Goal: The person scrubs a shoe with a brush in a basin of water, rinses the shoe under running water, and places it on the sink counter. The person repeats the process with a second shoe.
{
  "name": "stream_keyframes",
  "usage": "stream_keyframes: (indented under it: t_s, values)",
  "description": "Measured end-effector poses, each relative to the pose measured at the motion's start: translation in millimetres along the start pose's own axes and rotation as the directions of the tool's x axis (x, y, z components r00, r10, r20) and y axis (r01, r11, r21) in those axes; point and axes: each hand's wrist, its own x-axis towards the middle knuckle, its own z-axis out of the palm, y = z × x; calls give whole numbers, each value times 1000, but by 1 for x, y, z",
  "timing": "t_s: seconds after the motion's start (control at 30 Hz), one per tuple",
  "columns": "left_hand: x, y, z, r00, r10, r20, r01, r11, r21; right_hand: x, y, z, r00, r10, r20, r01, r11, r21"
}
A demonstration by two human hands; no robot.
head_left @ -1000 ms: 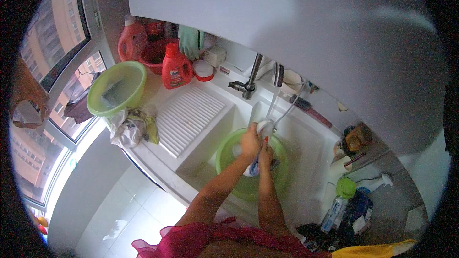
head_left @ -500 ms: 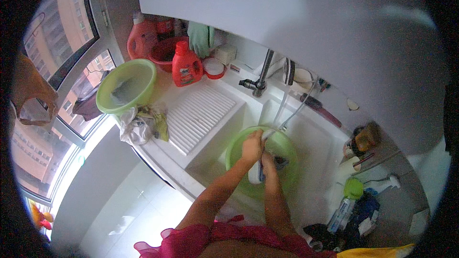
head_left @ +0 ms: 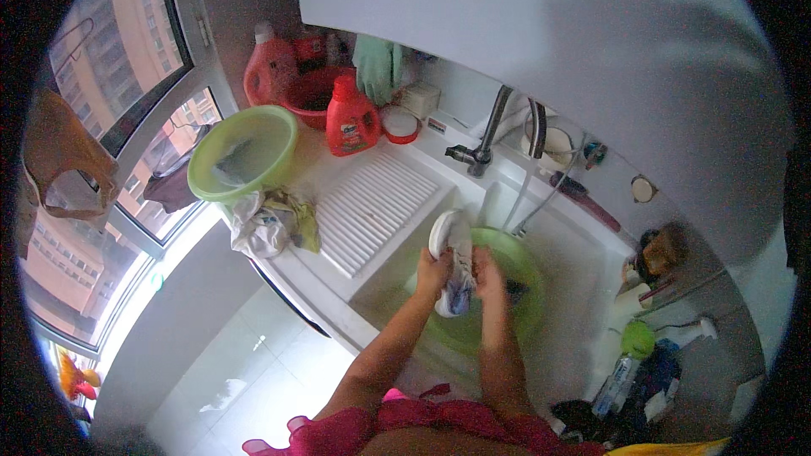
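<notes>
A wet-looking white sneaker [head_left: 456,238], bluish inside its opening, is held up over a light green basin [head_left: 534,312] in the white sink. My left hand [head_left: 433,273] grips the shoe along its left side, with the fingers wrapped on it. From the other side my right hand [head_left: 486,272] closes on the shoe; its fingertips are partly hidden. Beside my right hand, a dark object [head_left: 514,290] lies inside the basin, too unclear to name.
A ribbed washboard surface [head_left: 380,209] adjoins the sink on the left. Beyond it stand another green basin [head_left: 283,148], crumpled cloths [head_left: 262,235] and a red detergent bottle [head_left: 351,122]. The dark faucet [head_left: 488,139] rises behind the sink; brushes and bottles line the right side.
The shoe has been turned and lifted, so its laced upper and opening now show. My hands have moved apart to either side of it. The whole view has shifted slightly.
</notes>
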Motion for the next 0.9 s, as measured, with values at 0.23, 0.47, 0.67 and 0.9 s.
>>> stream_keyframes:
  t_s: [0.23, 0.47, 0.67, 0.9]
  values:
    - [-7, -6, -29, 945, -307, 110, 323, 923, -206, 71, -16, -81, 965, -201, 168, -6, 624, 782]
    - [-25, -87, -14, 843, -518, 142, 535, 787, -308, 52, -39, 57, 997, -9, 77, -35, 832, 554]
    - [-39, -93, -8, 923, -190, 335, 236, 966, -105, 41, 19, 197, 933, -53, 356, 247, 812, -528]
    - [-57, -93, 3, 893, -206, 400, 305, 931, -202, 22, 99, 221, 267, -65, 962, 792, -554, -257]
